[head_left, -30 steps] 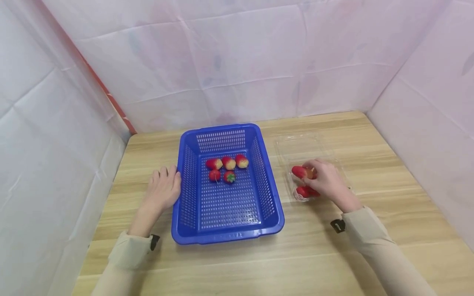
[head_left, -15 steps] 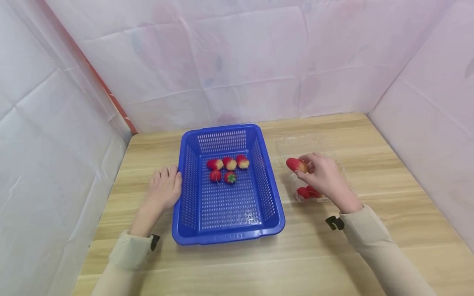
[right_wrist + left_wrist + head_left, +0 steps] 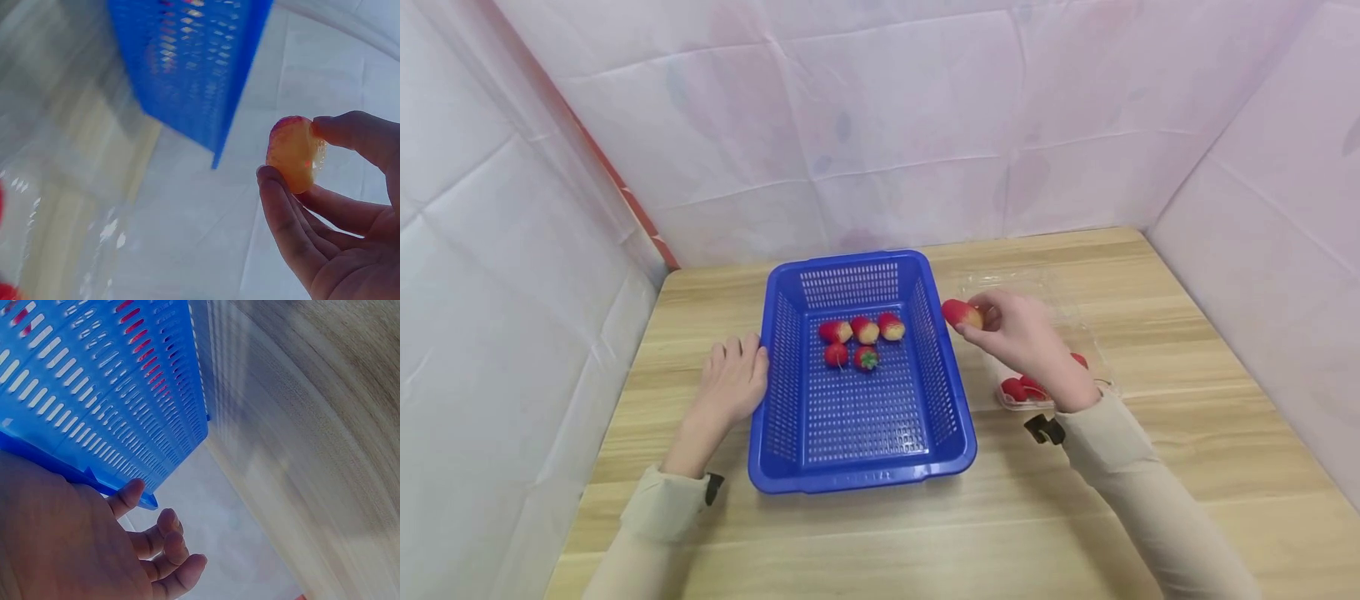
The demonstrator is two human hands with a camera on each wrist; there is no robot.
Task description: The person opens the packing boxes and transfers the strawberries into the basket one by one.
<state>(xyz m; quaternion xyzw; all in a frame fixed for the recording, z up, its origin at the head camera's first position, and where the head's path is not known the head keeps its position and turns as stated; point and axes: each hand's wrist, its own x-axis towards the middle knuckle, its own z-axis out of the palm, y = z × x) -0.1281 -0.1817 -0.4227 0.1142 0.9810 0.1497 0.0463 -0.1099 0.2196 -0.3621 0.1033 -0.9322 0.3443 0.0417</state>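
A red-and-yellow, egg-shaped fruit (image 3: 961, 313) is pinched between the thumb and fingers of my right hand (image 3: 1017, 335), beside the right rim of a blue perforated basket (image 3: 859, 481). The right wrist view shows the yellow end of the fruit facing the palm. My left hand (image 3: 732, 385) rests at the basket's left rim, fingers relaxed; in the left wrist view its thumb lies along the rim. Inside the basket, three similar red-and-yellow fruits (image 3: 864, 331) form a row. In front of them sit a round red cherry (image 3: 836, 356) with a stem and a strawberry (image 3: 866, 359) with a green top.
A clear plastic box (image 3: 1011, 287) with its lid folded back stands right of the basket. Several red fruits (image 3: 1013, 389) lie in it, partly hidden by my right forearm. Patterned white sheets (image 3: 910, 125) surround the wooden table (image 3: 880, 542) at the back and sides.
My right hand has lifted the red-and-yellow fruit out of the clear box and carried it left to the basket's right rim. The left hand and basket have stayed in place.
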